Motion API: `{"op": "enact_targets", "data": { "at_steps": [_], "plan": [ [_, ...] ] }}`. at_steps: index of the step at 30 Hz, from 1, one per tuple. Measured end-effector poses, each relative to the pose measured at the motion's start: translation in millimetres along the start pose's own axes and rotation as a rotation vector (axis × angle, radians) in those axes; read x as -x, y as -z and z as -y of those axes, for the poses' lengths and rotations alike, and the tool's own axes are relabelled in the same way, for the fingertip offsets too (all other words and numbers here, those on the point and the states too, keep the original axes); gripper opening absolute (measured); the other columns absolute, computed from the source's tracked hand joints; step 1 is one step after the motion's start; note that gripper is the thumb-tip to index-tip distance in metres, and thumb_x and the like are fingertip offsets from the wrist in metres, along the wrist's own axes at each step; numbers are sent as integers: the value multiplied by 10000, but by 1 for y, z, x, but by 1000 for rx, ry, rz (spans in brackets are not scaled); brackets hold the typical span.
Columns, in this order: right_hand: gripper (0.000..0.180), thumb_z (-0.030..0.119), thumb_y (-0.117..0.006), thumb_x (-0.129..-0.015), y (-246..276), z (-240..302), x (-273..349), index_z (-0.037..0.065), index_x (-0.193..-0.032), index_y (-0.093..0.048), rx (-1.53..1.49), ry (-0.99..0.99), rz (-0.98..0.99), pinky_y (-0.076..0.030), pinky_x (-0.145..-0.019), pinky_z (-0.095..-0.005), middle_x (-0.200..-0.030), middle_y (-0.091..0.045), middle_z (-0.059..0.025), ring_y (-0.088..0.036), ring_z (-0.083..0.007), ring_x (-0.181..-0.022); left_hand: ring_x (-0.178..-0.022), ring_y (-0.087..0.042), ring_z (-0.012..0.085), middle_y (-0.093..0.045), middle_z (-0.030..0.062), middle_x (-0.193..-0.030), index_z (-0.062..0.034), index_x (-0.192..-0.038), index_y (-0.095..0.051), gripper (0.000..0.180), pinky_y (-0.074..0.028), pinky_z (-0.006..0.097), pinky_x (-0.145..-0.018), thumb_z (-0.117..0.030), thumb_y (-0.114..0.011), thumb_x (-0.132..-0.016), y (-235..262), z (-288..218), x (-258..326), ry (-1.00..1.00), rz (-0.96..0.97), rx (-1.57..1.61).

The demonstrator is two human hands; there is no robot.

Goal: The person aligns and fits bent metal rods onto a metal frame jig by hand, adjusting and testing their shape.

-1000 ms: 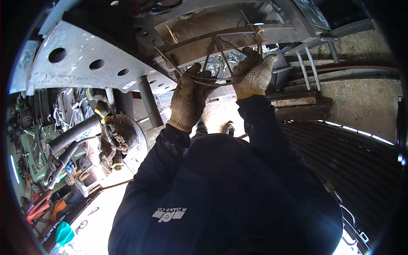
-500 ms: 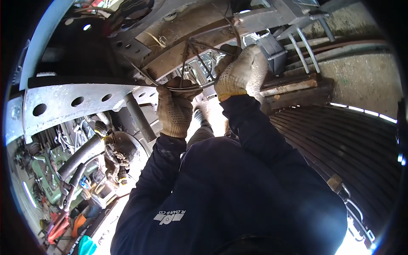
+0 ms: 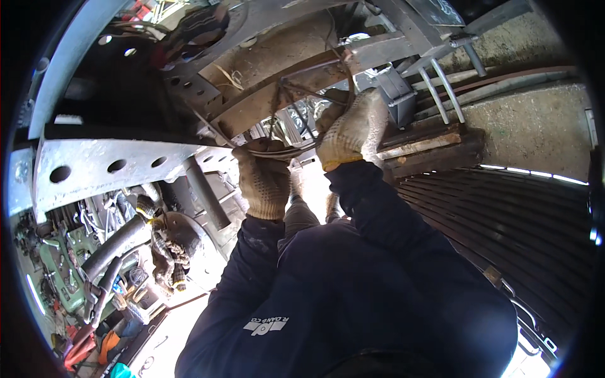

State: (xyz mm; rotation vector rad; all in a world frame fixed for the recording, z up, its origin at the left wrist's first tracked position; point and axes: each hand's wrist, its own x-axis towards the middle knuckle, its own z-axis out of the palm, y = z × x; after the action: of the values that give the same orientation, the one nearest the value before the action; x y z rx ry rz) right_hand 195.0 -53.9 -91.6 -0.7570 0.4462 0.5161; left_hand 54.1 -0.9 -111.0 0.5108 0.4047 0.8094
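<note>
My left hand (image 3: pixel 263 183), in a pale dotted knit work glove, is closed around thin dark cable (image 3: pixel 301 150) at the middle of the view. The right hand (image 3: pixel 351 131), gloved the same way with a yellow cuff edge, grips the cable a little further right and higher. Between and above the hands the cable forms angular loops, and one strand runs up past a brown steel beam (image 3: pixel 277 88). Another strand trails off left from the left hand. My fingertips are partly hidden behind the gloves and cable.
A grey steel beam with round holes (image 3: pixel 135 165) spans the left, with a metal tube (image 3: pixel 207 195) below it. Lower left are a green toolbox (image 3: pixel 66 268) and tools. At right are a dark box (image 3: pixel 397 97), timber (image 3: pixel 435 151) and a dark ridged surface (image 3: pixel 504 214).
Both hands and the cable sit slightly lower in view, the left one shifted a little right. My grip on the cable looks the same. The view has shifted slightly.
</note>
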Motion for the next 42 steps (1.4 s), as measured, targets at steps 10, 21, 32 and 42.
{"op": "enact_targets", "data": {
  "at_steps": [10,21,32,42],
  "plan": [
    [562,424,-611,-958,32,39,-5,22,-1342,-530,-39,-280,691,-528,-741,-328,-896,-644,-46,-605,-151,-796,-801,-655,281,-654,130,-920,-38,-1034,-599,538,-567,468,-743,-561,-489,-976,8,7,-9,-9,43,129],
    [425,353,-689,-914,60,39,-12,-9,-1114,-590,189,-234,784,-543,-816,-312,-965,-667,-88,-659,-187,-900,-794,-668,305,-664,162,-918,-23,-1050,-590,610,-567,471,-752,-615,-482,-950,10,15,-2,20,9,22],
    [600,549,-770,-727,18,91,31,166,-1173,-648,1771,1406,835,-487,-906,-443,-1093,-609,-73,-590,-268,-1057,-870,-668,303,-664,161,-935,-20,-1058,-607,536,-564,496,-811,-541,-513,-971,13,8,-6,-24,59,121],
    [347,416,-800,-704,-10,62,42,156,-924,-733,2009,1281,1139,-473,-799,-421,-793,-609,-32,-626,-213,-802,-877,-671,265,-673,153,-919,-21,-1042,-587,566,-549,376,-825,-576,-507,-965,18,14,-5,-56,-41,104]
  ]
}}
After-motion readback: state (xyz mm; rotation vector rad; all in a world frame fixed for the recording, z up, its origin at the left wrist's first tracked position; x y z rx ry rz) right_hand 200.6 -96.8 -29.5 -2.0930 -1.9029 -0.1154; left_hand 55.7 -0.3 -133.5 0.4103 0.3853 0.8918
